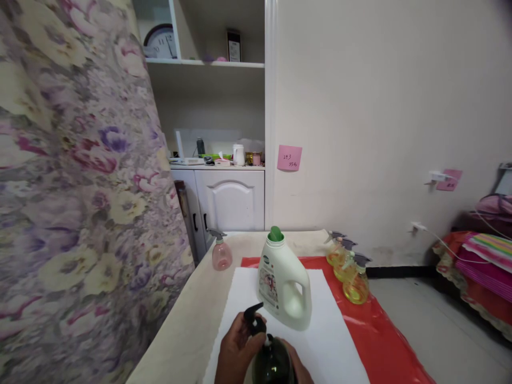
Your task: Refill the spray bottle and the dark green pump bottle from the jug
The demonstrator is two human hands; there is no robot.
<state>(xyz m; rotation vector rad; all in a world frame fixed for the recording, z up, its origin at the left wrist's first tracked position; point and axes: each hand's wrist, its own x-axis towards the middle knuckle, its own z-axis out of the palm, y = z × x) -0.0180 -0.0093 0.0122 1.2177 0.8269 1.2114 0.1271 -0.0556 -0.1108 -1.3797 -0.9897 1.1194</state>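
Observation:
At the front of the table, my left hand (236, 349) pinches a black pump head (255, 321), its nozzle pointing up to the right. Just below and to the right of it is the top of a dark green bottle (272, 362), and my right hand (298, 365) is wrapped around that bottle's right side. Whether the pump's tube is inside the bottle I cannot tell. Behind them a large pale green detergent jug (285, 282) stands upright, a green piece (276, 233) showing at its mouth. The lower part of the bottle is cut off by the frame.
White paper (326, 330) lies over a red sheet (370, 325) on the table. A pink spray bottle (222, 256) stands at the back left. Several yellow spray bottles (356, 288) line the right side. A floral curtain (92, 186) hangs at the left, beside a cabinet (230, 200).

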